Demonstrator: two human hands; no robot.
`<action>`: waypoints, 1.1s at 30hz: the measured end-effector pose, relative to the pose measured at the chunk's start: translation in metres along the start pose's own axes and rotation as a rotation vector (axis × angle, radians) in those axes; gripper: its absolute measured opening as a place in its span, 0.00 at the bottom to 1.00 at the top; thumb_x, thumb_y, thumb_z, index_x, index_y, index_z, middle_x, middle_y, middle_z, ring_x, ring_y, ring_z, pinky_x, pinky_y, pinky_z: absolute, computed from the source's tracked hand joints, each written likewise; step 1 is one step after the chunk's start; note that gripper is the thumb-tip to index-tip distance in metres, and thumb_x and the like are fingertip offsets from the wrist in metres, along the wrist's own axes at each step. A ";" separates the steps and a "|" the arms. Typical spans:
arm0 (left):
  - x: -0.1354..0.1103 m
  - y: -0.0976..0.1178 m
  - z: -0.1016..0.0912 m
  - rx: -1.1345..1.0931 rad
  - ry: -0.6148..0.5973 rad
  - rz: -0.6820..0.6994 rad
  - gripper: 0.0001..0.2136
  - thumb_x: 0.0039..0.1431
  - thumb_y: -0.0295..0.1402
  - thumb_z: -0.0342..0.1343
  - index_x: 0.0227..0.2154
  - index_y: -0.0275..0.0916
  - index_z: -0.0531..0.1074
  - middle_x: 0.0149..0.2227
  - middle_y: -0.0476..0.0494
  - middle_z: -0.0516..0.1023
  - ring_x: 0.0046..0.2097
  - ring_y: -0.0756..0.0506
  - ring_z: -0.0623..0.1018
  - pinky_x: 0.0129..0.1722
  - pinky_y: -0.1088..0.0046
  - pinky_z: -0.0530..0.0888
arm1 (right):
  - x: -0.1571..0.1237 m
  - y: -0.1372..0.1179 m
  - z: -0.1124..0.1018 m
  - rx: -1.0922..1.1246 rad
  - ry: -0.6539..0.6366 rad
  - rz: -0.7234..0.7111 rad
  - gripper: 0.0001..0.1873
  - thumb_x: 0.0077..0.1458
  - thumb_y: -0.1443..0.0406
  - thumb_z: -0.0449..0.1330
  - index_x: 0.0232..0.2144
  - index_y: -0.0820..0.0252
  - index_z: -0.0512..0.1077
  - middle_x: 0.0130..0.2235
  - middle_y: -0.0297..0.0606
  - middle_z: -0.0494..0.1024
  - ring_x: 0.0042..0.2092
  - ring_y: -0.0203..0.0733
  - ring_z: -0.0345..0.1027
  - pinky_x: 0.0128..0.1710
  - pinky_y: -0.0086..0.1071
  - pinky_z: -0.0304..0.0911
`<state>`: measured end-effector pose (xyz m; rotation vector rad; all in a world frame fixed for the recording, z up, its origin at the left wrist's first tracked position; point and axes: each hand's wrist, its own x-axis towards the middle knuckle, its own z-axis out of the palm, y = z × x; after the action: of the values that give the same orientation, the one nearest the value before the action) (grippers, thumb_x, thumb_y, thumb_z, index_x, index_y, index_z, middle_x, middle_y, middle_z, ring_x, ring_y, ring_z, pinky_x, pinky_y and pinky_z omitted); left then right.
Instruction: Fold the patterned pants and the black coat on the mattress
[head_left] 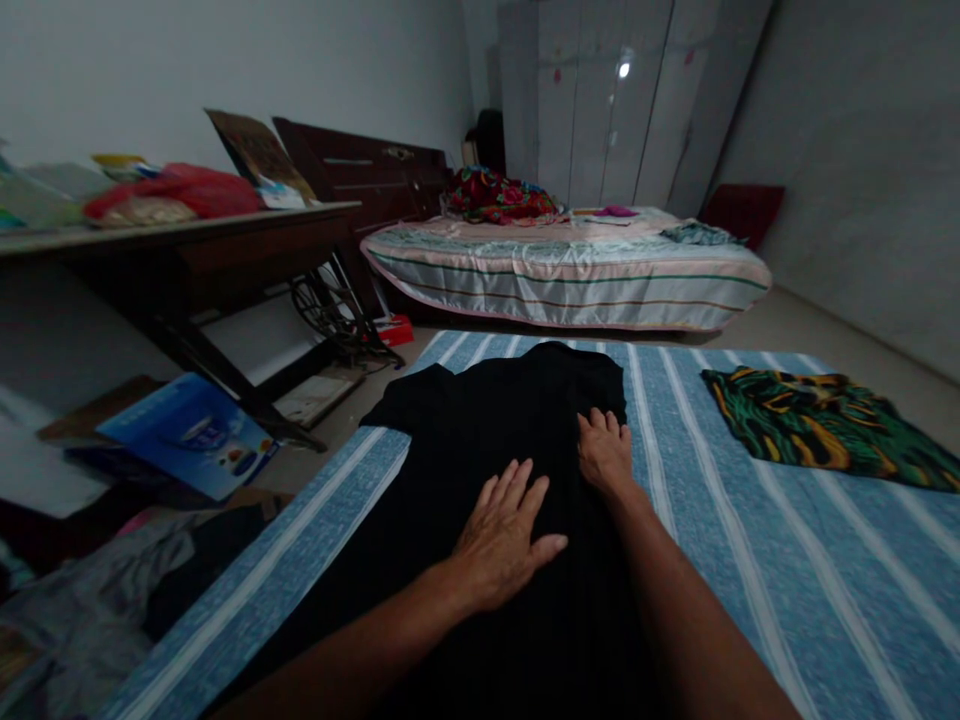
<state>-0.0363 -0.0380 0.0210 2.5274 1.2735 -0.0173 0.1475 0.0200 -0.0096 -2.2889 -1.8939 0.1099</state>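
A black garment [495, 430] lies spread flat on a bed with a blue and white striped sheet [750, 560]. My left hand [506, 535] rests flat on the middle of the garment, fingers stretched out and together, thumb out to the right. My right hand [606, 452] lies flat on the garment a little farther up, near its right edge, fingers extended. Neither hand holds anything.
A folded green, yellow and black patterned cloth [817, 425] lies on the sheet at the right. Beyond is a second bed [570, 270] with clothes on it. At the left stand a cluttered table [172, 240], a treadle sewing stand [330, 310] and a blue box [187, 430].
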 end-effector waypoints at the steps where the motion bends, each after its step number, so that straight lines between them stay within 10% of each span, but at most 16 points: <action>1: 0.000 0.001 -0.002 -0.003 -0.006 -0.002 0.31 0.61 0.48 0.45 0.62 0.37 0.51 0.66 0.33 0.43 0.66 0.36 0.44 0.62 0.50 0.50 | 0.000 0.000 0.000 0.013 0.000 0.008 0.25 0.62 0.62 0.40 0.60 0.55 0.57 0.63 0.45 0.56 0.63 0.57 0.46 0.57 0.49 0.44; 15: 0.052 0.012 -0.006 -0.011 0.116 0.036 0.23 0.62 0.40 0.45 0.57 0.33 0.59 0.65 0.32 0.51 0.66 0.38 0.49 0.61 0.54 0.54 | 0.009 0.004 -0.005 0.254 0.029 0.088 0.31 0.64 0.53 0.32 0.53 0.58 0.68 0.59 0.42 0.64 0.61 0.51 0.52 0.57 0.43 0.47; 25: 0.053 0.008 -0.003 -0.025 0.050 0.043 0.28 0.61 0.43 0.47 0.61 0.36 0.54 0.66 0.34 0.48 0.66 0.37 0.46 0.62 0.51 0.50 | 0.006 0.001 0.006 0.231 0.072 0.088 0.29 0.61 0.57 0.45 0.62 0.60 0.53 0.61 0.42 0.60 0.63 0.52 0.46 0.59 0.45 0.40; 33: 0.117 0.003 -0.022 -0.090 0.281 0.133 0.16 0.61 0.26 0.42 0.49 0.31 0.68 0.57 0.36 0.67 0.59 0.45 0.66 0.60 0.71 0.60 | 0.008 0.000 0.005 0.179 0.075 0.071 0.26 0.62 0.57 0.43 0.60 0.60 0.57 0.61 0.43 0.61 0.62 0.51 0.47 0.57 0.45 0.43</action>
<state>0.0338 0.0580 0.0255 2.5968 1.1678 0.4284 0.1482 0.0278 -0.0142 -2.2087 -1.6937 0.1924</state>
